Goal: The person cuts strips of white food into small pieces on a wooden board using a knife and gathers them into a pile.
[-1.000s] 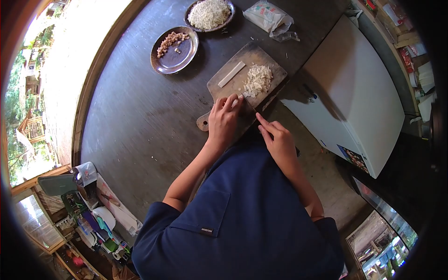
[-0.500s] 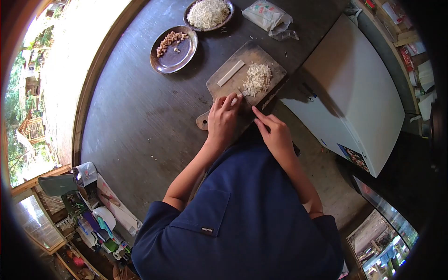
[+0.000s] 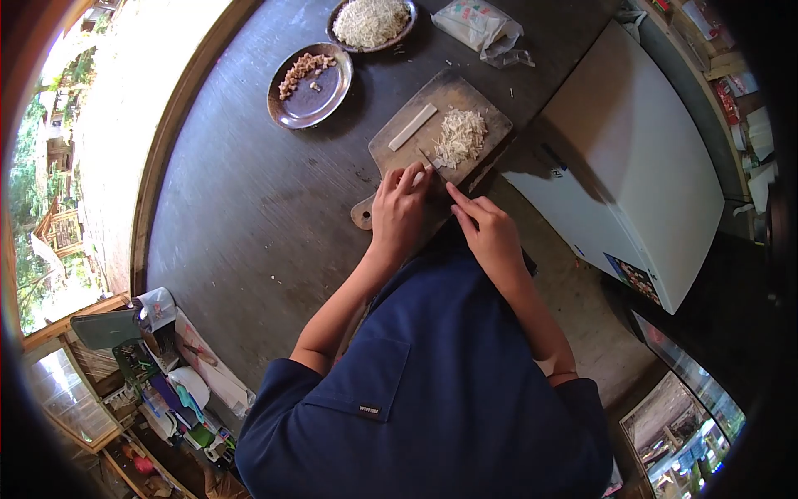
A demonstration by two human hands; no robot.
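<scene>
A wooden cutting board (image 3: 399,108) with a holed handle lies at the table's near edge. My left hand (image 3: 399,212) bends its fingers over the board, pressing down a pale piece (image 3: 419,177), mostly covered by the fingertips. My right hand (image 3: 490,229) grips a small knife, its index finger stretched along it; the handle is hidden in the palm. The thin knife blade (image 3: 427,160) points up-left, close to my left fingertips. Beyond it, a pale stick (image 3: 413,127) lies on the board, with a heap of fine pale shreds (image 3: 462,135) to its right.
A brown plate (image 3: 320,106) with small brown chunks stands farther back. Behind it is a bowl (image 3: 407,32) heaped with pale shreds. A plastic bag (image 3: 478,29) lies at the back right. A white chest freezer (image 3: 657,158) stands right of the table (image 3: 249,183).
The knife blade shows slightly more beside my left fingertips, and my right hand has shifted a little left. Otherwise the things lie as before.
</scene>
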